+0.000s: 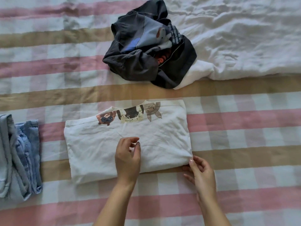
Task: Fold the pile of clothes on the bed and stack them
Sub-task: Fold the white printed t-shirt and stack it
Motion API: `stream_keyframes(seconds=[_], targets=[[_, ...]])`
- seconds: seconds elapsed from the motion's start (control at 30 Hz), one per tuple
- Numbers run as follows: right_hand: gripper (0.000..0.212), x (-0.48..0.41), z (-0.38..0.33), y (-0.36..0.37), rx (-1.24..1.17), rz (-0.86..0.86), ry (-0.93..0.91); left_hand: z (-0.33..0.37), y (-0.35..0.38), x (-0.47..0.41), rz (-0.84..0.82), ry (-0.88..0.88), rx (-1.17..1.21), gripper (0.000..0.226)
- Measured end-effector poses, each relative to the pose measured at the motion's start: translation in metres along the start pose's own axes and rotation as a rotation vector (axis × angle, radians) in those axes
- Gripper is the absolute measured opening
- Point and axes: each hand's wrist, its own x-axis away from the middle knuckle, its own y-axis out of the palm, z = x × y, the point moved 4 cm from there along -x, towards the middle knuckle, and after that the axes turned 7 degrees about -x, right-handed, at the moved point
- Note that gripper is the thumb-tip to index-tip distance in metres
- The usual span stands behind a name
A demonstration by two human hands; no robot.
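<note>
Since the white shirt (94, 144) is lying flat on the bed (244, 144) right in front of you with its long axis running left to right, the next move is really hanging on which end you're working from. Your right hand (201, 172) is sitting at the shirt's near right corner, thumb on top and fingers tucking under the edge, so it's looking like it's pinching that corner. Your left hand (127, 158) is hovering over the middle of the shirt by the near edge, fingers loosely curled and not gripping anything as far as I'm seeing. So the right hand is the one closer to a free end, and I'm guessing you're heading for a right-over-left fold. The folded denim stack (21, 157) is waiting just beside the shirt's left end, while the dark unfolded pile (146, 49) is sitting farther up the bed.
</note>
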Motion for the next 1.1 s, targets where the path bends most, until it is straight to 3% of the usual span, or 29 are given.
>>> stream_keyframes(seconds=[0.2,0.47,0.63,0.8,0.87,0.97,1.03,1.1], targets=[[0.014,0.003,0.004,0.003,-0.126,0.104,-0.016,0.063,0.082,-0.025,-0.160,0.087,-0.147,0.019],[0.020,-0.007,0.010,0.007,-0.022,0.099,0.021,0.089,0.137,-0.048,-0.260,0.076,-0.510,0.063],[0.024,-0.007,0.011,0.007,-0.049,0.130,0.021,0.090,0.137,-0.055,-0.224,0.035,-0.400,0.028],[0.026,0.006,0.000,0.011,-0.081,0.101,-0.077,0.082,0.121,-0.059,-0.243,0.061,-0.151,0.026],[0.029,0.021,-0.010,0.019,-0.049,0.059,-0.196,0.077,0.105,-0.061,-0.287,-0.065,0.071,0.021],[0.025,0.056,-0.033,0.046,0.094,-0.060,-0.665,0.060,0.063,-0.065,-0.371,-0.257,0.468,0.007],[0.014,0.085,-0.039,0.070,0.177,-0.183,-0.925,0.045,0.026,-0.069,-0.360,-0.299,0.605,0.005],[0.005,0.111,-0.035,0.099,0.243,-0.271,-1.063,0.026,-0.015,-0.073,-0.313,-0.311,0.699,0.008]])
